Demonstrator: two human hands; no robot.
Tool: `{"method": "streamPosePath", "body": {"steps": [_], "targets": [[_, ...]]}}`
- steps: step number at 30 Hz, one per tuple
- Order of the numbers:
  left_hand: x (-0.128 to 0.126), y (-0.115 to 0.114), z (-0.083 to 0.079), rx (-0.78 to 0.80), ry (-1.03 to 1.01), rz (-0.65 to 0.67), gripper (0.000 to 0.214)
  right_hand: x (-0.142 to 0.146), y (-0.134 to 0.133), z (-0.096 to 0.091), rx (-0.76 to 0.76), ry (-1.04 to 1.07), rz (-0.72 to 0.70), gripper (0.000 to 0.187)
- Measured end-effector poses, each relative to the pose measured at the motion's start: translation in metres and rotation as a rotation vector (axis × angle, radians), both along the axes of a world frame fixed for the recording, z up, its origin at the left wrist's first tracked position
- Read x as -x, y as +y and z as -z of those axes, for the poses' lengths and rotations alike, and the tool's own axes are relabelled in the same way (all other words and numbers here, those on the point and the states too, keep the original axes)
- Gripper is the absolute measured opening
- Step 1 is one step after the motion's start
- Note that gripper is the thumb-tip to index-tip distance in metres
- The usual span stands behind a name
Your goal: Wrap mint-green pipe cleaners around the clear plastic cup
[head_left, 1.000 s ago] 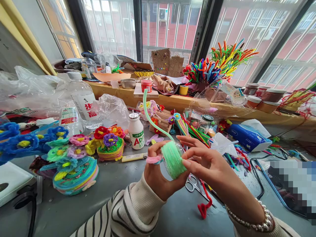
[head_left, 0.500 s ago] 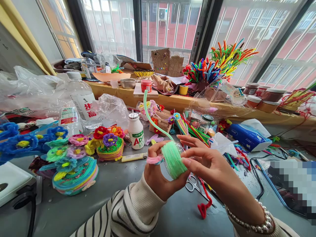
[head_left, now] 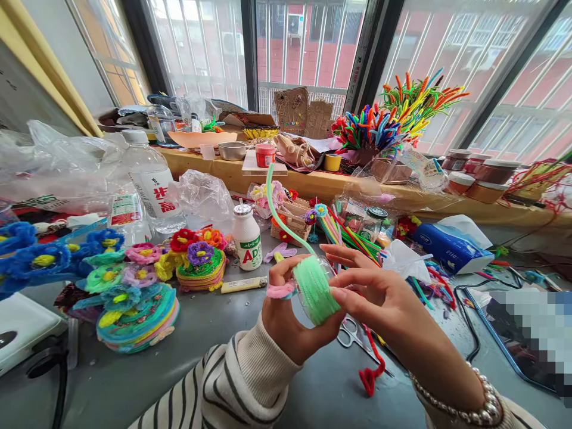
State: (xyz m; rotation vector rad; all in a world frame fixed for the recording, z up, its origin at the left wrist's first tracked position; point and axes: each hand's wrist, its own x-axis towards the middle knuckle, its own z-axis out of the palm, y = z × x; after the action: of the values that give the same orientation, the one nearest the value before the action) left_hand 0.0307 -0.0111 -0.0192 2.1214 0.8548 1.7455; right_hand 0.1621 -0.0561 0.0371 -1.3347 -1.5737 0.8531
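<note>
My left hand [head_left: 290, 325] is closed around a clear plastic cylinder wrapped in mint-green pipe cleaner [head_left: 313, 290]. One loose end of the green pipe cleaner curves up and away towards the windowsill. On a left finger sits a pink pipe-cleaner ring [head_left: 280, 291], with bits of blue and yellow showing. My right hand [head_left: 373, 298] comes from the right, its thumb and index fingertips pressed on the green coils and its other fingers stretched out. Below the right hand lie scissors [head_left: 353, 336], partly hidden, beside a bent red pipe cleaner [head_left: 373, 372].
At left stand pipe-cleaner flower pieces [head_left: 136, 319] and a water bottle [head_left: 154, 185]. A white drink bottle [head_left: 246, 238] and a yellow lighter [head_left: 243, 285] are in the middle. Further right are a tissue pack [head_left: 449, 247] and a tablet-like device [head_left: 513, 333]. Bundled pipe cleaners [head_left: 370, 134] crowd the sill.
The camera view has shifted very slightly. Both hands keep the same hold, and the wrapped cylinder stays almost where it was.
</note>
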Motion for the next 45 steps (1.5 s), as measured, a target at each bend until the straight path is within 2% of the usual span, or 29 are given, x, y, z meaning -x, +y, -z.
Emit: {"method": "streamPosePath", "body": {"steps": [5, 15, 28, 39, 45], "targets": [[-0.0002, 0.0006, 0.0004, -0.023, 0.007, -0.006, 0.052, -0.0009, -0.0018, 0.0019, -0.009, -0.016, 0.005, 0.013], [0.0006, -0.0006, -0.0014, -0.056, 0.033, -0.002, 0.036, 0.0022, -0.0020, 0.0044, -0.029, -0.014, 0.062, 0.009], [0.0010, -0.0005, -0.0008, -0.054, 0.023, 0.005, 0.038, 0.0043, -0.0021, 0.0037, -0.029, 0.006, 0.063, 0.009], [0.0007, 0.0004, -0.0012, -0.034, -0.010, 0.010, 0.054, 0.0009, -0.0022, 0.0053, -0.019, 0.049, -0.001, 0.010], [0.0007, -0.0001, -0.0011, -0.037, 0.010, -0.014, 0.046, 0.0007, -0.0008, 0.0058, -0.027, 0.052, 0.011, 0.007]]}}
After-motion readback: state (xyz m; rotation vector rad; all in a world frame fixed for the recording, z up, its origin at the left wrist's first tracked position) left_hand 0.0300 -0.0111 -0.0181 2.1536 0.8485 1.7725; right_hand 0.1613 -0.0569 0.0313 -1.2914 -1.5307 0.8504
